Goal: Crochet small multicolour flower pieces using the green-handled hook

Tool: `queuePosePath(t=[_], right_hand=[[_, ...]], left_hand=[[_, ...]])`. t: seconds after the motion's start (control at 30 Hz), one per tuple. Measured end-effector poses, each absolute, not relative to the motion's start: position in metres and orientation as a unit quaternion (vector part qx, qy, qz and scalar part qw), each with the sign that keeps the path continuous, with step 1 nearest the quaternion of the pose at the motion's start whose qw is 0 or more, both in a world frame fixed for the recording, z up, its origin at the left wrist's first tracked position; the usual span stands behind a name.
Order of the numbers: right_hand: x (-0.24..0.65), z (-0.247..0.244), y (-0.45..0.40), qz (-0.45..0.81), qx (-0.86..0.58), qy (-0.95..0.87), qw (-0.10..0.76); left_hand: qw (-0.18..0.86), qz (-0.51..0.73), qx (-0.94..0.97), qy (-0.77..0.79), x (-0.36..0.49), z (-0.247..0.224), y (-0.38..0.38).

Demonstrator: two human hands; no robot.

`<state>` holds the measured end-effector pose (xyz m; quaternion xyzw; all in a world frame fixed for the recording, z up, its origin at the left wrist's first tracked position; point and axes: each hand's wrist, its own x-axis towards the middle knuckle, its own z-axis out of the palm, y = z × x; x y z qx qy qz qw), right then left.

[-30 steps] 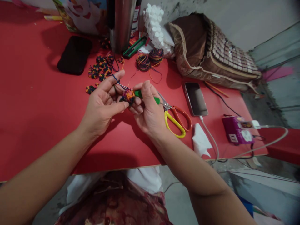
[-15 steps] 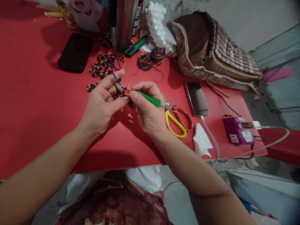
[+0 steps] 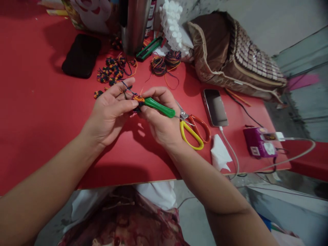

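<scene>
My left hand [image 3: 110, 111] pinches a small crochet piece [image 3: 138, 99] in orange, dark and purple yarn between thumb and fingers. A dark blue strand runs up over its raised index finger. In my right hand [image 3: 161, 118] is a crochet hook [image 3: 160, 107] with a green handle; its thin metal end sticks out to the right, over the scissors. The hook's working tip is hidden at the crochet piece. Beyond my left hand lie several finished-looking crochet pieces [image 3: 111, 71] in the same colours. Two balls of multicoloured yarn [image 3: 158, 65] rest farther back.
Scissors [image 3: 192, 131] with yellow and red handles lie right of my right hand. Around the red table are a black phone-like object [image 3: 82, 55], a steel flask [image 3: 135, 27], a charging phone [image 3: 215, 108], a crumpled tissue [image 3: 220, 153], a purple box [image 3: 257, 142] and a brown cushion [image 3: 217, 51].
The crochet piece has turned, so more of its orange side shows. My left thumb has shifted on it, and the hook's handle lies slightly flatter, with more of it visible.
</scene>
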<state>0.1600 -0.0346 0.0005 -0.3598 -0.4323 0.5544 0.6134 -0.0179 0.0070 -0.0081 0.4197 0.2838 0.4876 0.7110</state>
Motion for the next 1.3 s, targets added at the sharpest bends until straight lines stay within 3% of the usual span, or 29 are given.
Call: queuePosePath(t=[0.2, 0.77, 1.3], right_hand=[[0.162, -0.014, -0.022, 0.555, -0.307, -0.442, 0.634], [0.158, -0.019, -0.018, 0.526, -0.335, -0.437, 0.648], [0.161, -0.009, -0.025, 0.331, -0.409, -0.568, 0.633]], left_hand=[[0.767, 0.474, 0.287, 0.323, -0.009, 0.012, 0.001], [0.69, 0.532, 0.399, 0.286, -0.008, -0.007, 0.002], [0.631, 0.557, 0.453, 0.293, -0.005, 0.002, 0.001]])
